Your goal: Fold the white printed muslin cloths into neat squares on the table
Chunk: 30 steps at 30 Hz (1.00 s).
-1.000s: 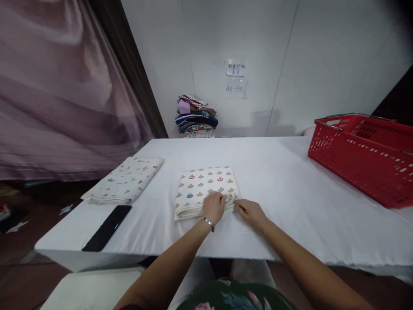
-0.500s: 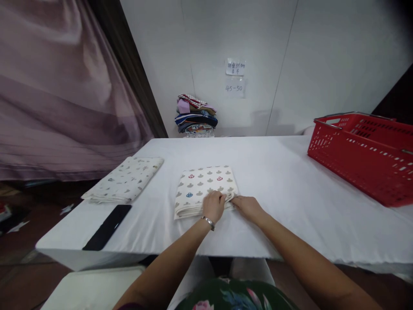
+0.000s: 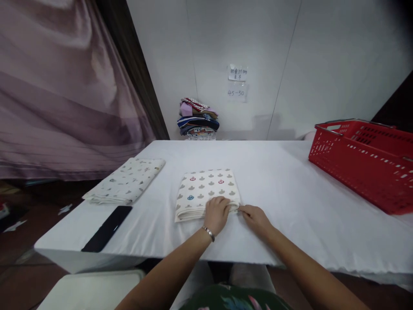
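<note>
A folded white cloth (image 3: 206, 189) with grey mushroom-like prints, plus a few red and blue ones, lies in front of me on the table. Its layered folds face my side. My left hand (image 3: 217, 214), with a silver band at the wrist, is closed over the front edge right of its middle, fingers on top. At the cloth's front right corner, my right hand (image 3: 257, 218) pinches the edge between thumb and fingers. The fingertips of the right hand are partly hidden.
Another folded printed cloth (image 3: 129, 181) lies at the table's left, behind a black phone (image 3: 107, 229). A red plastic basket (image 3: 364, 165) stands at the right. Several folded fabrics form a stack (image 3: 198, 120) by the wall, beneath paper signs (image 3: 237, 84). The table (image 3: 274, 172) has a white cover.
My left hand has shifted slightly right along the front edge, its fingers lying flatter. My right hand has moved slightly right at the corner. The view has tilted up a little.
</note>
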Available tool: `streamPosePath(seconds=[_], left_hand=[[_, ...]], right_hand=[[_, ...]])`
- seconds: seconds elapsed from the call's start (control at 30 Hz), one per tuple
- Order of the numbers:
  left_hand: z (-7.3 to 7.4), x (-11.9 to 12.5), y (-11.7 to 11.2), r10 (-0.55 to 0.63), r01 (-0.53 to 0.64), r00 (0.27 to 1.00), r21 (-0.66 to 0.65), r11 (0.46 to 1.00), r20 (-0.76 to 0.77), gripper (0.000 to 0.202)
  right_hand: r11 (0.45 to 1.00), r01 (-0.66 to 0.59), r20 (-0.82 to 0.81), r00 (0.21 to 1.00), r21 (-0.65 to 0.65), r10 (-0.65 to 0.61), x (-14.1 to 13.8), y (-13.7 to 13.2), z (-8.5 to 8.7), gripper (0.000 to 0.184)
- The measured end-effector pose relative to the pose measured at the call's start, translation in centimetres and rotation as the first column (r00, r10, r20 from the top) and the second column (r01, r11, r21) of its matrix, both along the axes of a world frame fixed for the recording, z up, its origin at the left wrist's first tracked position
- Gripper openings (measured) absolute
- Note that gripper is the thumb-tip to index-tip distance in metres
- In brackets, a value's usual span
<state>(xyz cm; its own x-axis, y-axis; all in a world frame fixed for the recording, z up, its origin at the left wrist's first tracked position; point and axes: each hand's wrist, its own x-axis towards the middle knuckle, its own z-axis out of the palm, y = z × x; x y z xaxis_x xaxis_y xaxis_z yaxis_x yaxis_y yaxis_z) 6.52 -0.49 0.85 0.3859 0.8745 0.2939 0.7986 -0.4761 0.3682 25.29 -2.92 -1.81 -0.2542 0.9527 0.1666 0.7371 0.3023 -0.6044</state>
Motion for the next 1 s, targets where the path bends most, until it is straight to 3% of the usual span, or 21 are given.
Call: streamPosePath(seconds=[0.13,0.2,0.27,0.33,0.43,0.5,0.67,0.77,0.9,1.0], left_hand=[[-1.1,-0.1,-1.4,-0.079,0.084,0.995,0.087,0.993,-0.067,0.034],[-1.8,0.0,-1.6,-0.076,0.085,0.994,0.106,0.991,-0.084,0.039],[-2.2,-0.1,-1.6,-0.08,0.091,0.992,0.104,0.99,-0.101,0.043],[-2.3,-0.6,-1.5,-0.107,0.119,0.986,0.093,0.989,-0.124,0.046],[-2.0,-2.2,-1.8,-0.151,0.166,0.977,0.09,0.982,-0.154,0.046],[-1.7,-3.7,-2.4,-0.139,0.155,0.979,0.098,0.983,-0.152,0.043],[-1.2,-8.8,-4.5,-0.011,0.024,0.996,0.16,0.987,-0.085,0.034],[-1.4,-12.3,-5.1,0.147,-0.149,0.989,0.183,0.972,0.027,0.03],[-2.0,-15.7,-4.8,0.399,-0.434,0.886,0.12,0.893,0.239,0.022],[-1.9,-16.2,-4.2,0.44,-0.466,0.844,0.012,0.885,0.306,0.024]], right_hand=[[0.97,0.164,-0.23,0.966,0.178,-0.121,-1.3,-0.2,1.6,0.032],[0.965,0.116,-0.217,0.974,0.237,-0.064,-2.7,0.3,2.7,0.036],[0.976,0.014,-0.139,0.99,0.216,0.017,-4.2,1.2,3.3,0.043],[0.994,-0.041,-0.01,0.999,0.106,0.042,-5.3,2.3,3.2,0.055],[0.999,-0.017,0.201,0.979,-0.033,0.023,-5.8,3.4,1.6,0.062],[1.0,-0.01,0.291,0.957,-0.014,0.014,-5.5,3.5,0.3,0.062],[0.994,-0.021,0.377,0.926,0.106,-0.021,-4.9,3.0,-1.0,0.061],[0.995,-0.017,0.406,0.914,0.099,-0.025,-4.9,2.9,-0.6,0.062],[0.997,-0.024,0.454,0.891,0.076,-0.013,-5.6,3.0,0.7,0.063],[0.988,-0.073,0.477,0.879,0.139,-0.002,-6.7,3.2,1.5,0.063]])
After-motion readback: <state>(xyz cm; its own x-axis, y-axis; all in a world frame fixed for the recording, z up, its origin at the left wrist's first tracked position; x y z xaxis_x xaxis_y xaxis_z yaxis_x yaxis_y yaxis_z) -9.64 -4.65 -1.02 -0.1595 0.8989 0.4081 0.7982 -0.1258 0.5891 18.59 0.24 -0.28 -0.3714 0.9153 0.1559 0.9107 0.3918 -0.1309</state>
